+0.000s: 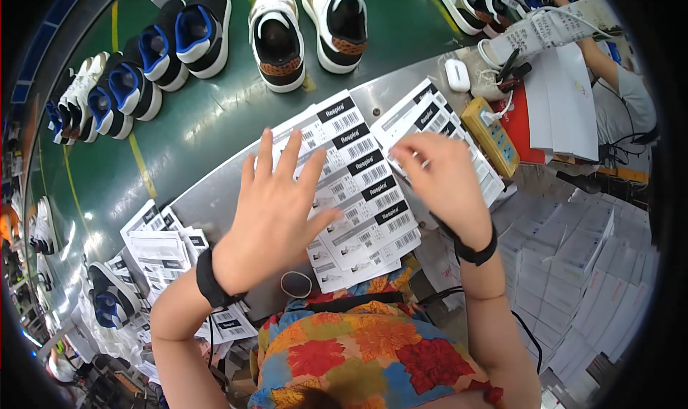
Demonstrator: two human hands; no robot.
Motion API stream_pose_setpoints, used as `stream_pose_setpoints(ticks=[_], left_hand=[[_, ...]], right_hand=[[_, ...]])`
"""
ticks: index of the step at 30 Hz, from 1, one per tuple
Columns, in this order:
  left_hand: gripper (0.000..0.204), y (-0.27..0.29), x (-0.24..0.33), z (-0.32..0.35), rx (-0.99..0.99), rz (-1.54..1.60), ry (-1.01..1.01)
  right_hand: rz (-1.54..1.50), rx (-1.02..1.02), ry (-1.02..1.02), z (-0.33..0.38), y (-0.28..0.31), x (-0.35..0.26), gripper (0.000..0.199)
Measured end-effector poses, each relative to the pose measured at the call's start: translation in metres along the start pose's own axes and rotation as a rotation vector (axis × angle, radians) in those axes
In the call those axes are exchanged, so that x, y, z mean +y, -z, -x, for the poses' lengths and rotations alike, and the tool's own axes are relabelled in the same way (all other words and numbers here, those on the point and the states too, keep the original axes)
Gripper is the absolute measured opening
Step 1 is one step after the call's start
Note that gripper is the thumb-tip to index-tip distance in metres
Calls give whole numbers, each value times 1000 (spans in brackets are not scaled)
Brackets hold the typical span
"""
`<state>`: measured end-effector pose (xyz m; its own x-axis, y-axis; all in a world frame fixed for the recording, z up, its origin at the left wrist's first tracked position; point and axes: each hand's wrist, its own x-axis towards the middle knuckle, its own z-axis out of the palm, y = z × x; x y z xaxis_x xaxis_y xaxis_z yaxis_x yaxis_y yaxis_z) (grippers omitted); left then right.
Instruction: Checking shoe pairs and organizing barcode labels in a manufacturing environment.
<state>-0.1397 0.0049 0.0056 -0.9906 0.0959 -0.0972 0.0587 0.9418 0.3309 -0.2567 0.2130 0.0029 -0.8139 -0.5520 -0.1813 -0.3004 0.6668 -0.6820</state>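
Item: barcode label sheets (362, 187), fanned in overlapping rows across the steel table (215, 201), directly under us. We are spreading our left hand (276, 212) flat and open over the stack; our right hand (441, 183) is curling loosely on the upper sheets, fingers not visibly clamping. We are judging them light, flexible, slippery; best lifted by a free edge.

labels (362, 194) partly under left hand (276, 212), co-worker (616, 86) cut off
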Motion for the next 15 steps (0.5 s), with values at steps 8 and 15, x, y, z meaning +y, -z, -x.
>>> stream_pose_setpoints(ticks=[8,15], left_hand=[[89,-42,-3,16,27,56,82],[90,-43,-3,18,62,40,83]], right_hand=[[288,102,91,16,-60,27,21],[665,146,312,28,-72,22,38]])
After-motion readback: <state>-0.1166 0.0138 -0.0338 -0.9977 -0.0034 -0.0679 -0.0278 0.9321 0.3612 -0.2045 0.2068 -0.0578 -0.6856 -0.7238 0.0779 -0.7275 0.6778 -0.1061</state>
